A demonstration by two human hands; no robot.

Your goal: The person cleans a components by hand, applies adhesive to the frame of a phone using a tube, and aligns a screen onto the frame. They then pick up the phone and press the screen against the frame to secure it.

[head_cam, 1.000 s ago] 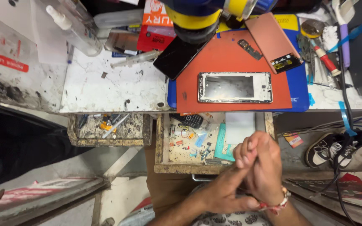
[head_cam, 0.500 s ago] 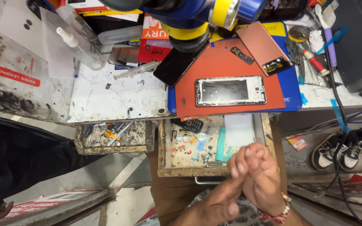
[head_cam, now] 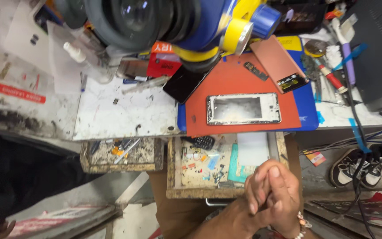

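Left hand [head_cam: 255, 199] and right hand [head_cam: 284, 199] clasped together, fingers interlaced, holding nothing visible, below counter [head_cam: 124, 115] front edge, over open drawer [head_cam: 200, 166], phone frame [head_cam: 243, 109] on red mat [head_cam: 239, 79]

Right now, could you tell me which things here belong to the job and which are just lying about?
In the job:
clasped hands, left hand, right hand
open drawer
phone frame
orange mat

Lying about:
shoes
spray bottle
red box
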